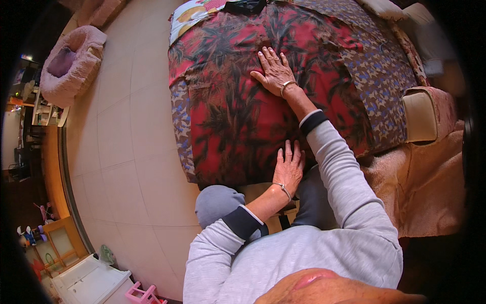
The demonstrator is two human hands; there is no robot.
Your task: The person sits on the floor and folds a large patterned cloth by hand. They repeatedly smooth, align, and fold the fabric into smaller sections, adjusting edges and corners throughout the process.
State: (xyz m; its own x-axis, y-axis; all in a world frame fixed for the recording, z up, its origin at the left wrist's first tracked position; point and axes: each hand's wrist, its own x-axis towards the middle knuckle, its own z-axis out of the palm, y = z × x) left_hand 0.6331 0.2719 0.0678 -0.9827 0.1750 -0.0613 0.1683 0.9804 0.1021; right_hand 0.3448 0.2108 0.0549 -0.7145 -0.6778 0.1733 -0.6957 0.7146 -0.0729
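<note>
A red shirt with a dark leaf print [228, 110] lies spread over a brown, blue and beige patterned cloth [383, 83], its dark collar at the far edge. My right hand [275, 72], with a bangle at the wrist, rests flat on the shirt's upper middle, fingers a little apart. Nearer to me, my left hand [289, 167], also with a bracelet, lies palm down at the shirt's near edge. Neither hand grips anything.
A printed white cloth [190, 19] shows beyond the shirt's far left corner. To the right stands a seat with brown plush covering [417, 182]. On the tiled floor at left is a pink plush pet bed [79, 64]; a pink stool [142, 294] stands lower left.
</note>
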